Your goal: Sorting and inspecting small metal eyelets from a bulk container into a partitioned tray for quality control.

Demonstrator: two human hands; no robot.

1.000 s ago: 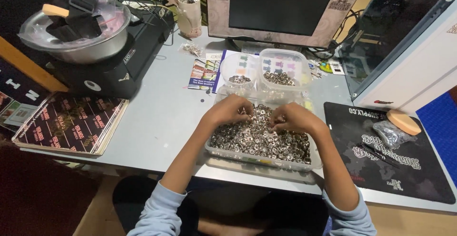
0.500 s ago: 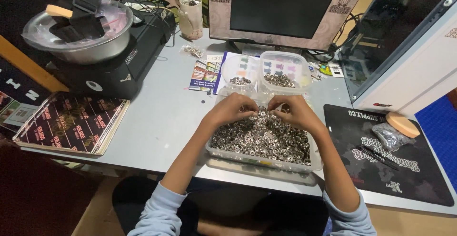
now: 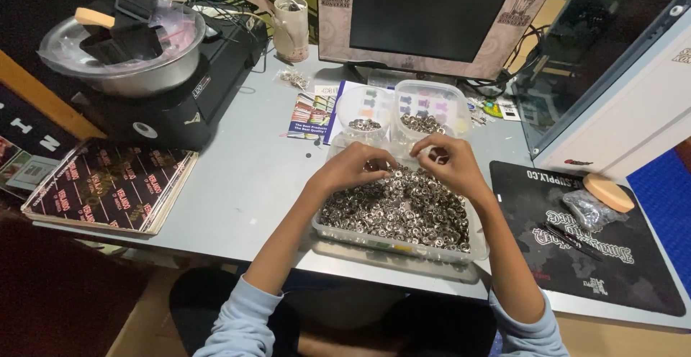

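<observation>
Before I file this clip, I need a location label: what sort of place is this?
Probably a home or small craft workdesk. A monitor stands at the back, a clear tray of small metal rings lies under both hands, and a steel bowl sits on a black machine.

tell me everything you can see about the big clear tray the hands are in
The clear plastic tray is shallow, rectangular and see-through, sitting flat on the grey desk near its front edge. It is heaped with small round silvery metal pieces. The left hand and right hand reach into its far side. Two smaller clear tubs stand just behind it.
</observation>
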